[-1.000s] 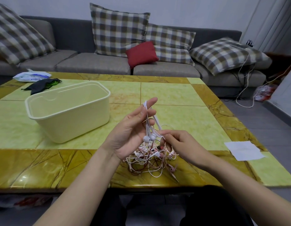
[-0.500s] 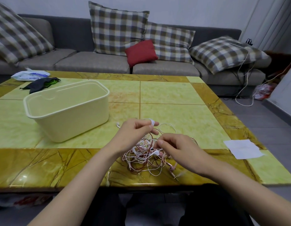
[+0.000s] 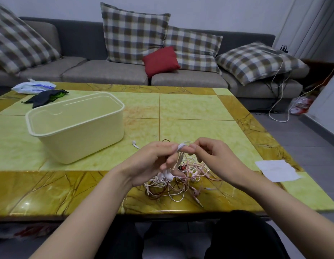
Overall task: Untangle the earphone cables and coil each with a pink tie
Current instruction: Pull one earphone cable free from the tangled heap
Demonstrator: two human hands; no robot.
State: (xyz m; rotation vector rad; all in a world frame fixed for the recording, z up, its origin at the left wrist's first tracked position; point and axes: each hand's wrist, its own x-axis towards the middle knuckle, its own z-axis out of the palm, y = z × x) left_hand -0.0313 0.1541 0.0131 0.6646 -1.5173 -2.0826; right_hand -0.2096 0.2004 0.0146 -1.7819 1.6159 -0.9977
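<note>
The tangle of earphone cables [image 3: 179, 186] lies closest to me, white, pink and dark brown strands heaped on the amber border at the near edge of the desk [image 3: 196, 113], about midway along it. I have both hands just above that heap. My left hand [image 3: 153, 161] has its fingers curled, thumb and forefinger clamped on a small loop of the white cable [image 3: 181, 146]. Two white earbuds [image 3: 167, 175] hang from it under the palm, down against the top of the tangle. My right hand [image 3: 212, 157] pinches the same loop from the other side, fingertips nearly meeting the left's, the other fingers curled over the heap.

A loose earbud [image 3: 135, 144] lies on the desk just left of my left hand. A slip of white paper [image 3: 276, 170] sits at the right edge. Farther in, toward the left edge, stands a cream plastic bin [image 3: 76, 128]. A dark cloth [image 3: 44, 96] and a plastic bag [image 3: 33, 86] lie at the far left corner. Beyond the desk is a grey sofa [image 3: 106, 75] with a red cushion [image 3: 161, 60].
</note>
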